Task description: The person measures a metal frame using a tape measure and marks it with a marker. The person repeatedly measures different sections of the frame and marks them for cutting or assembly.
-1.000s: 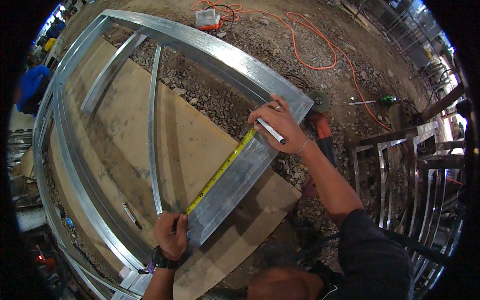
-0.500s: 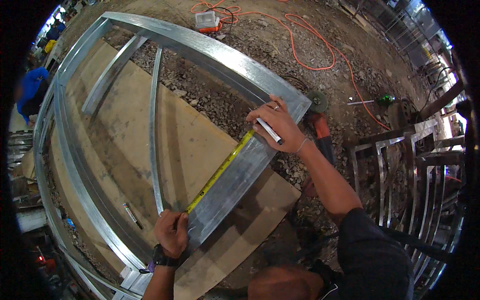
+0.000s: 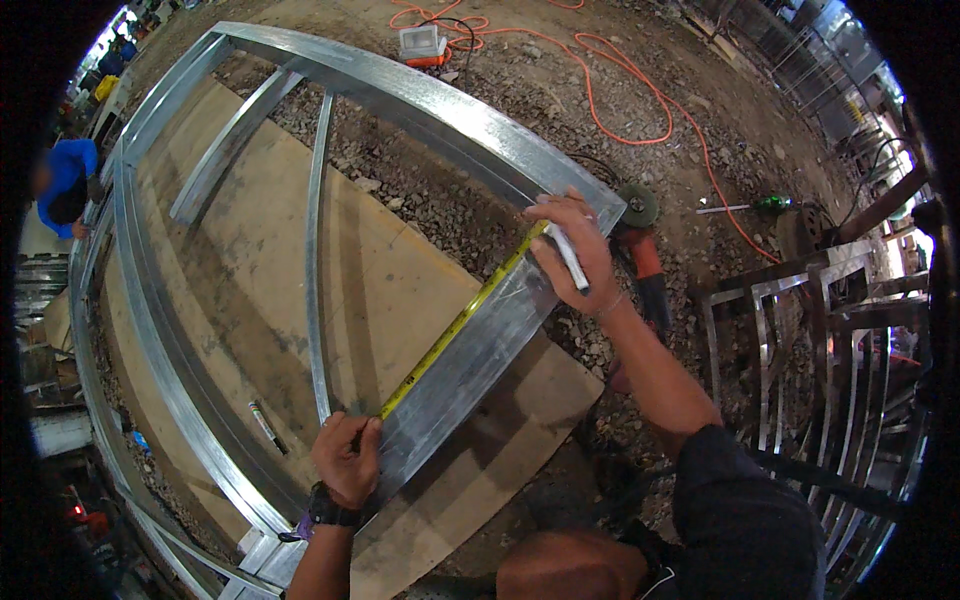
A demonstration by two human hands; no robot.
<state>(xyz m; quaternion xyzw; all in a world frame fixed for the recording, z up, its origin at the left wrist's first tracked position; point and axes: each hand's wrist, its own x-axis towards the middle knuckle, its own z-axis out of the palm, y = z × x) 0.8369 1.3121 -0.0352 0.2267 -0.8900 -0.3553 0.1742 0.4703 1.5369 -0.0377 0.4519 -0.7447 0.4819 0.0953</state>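
Observation:
A yellow tape measure blade (image 3: 455, 328) lies stretched along the edge of a flat galvanized metal beam (image 3: 470, 370). My left hand (image 3: 347, 458), with a dark watch on its wrist, pinches the near end of the blade between thumb and fingers. At the blade's far end is my right hand (image 3: 588, 243), which grips a white marker (image 3: 568, 256) with its fingertips close to the tape. The beam joins a large curved metal frame (image 3: 400, 85) beside that hand. Where the fingertips meet the blade is partly hidden.
A tan board (image 3: 250, 260) lies under the frame, with another marker (image 3: 267, 427) on it. Just past my right hand sits an orange-and-black angle grinder (image 3: 645, 255). An orange cord (image 3: 590, 90) crosses the gravel. Metal frames (image 3: 770, 350) stand right; a person in blue (image 3: 68, 180) crouches far left.
My right hand has slid farther along the tape toward the beam's far end, and the marker has tilted steeper. My left hand keeps its pinch. The person in blue has reached toward the frame.

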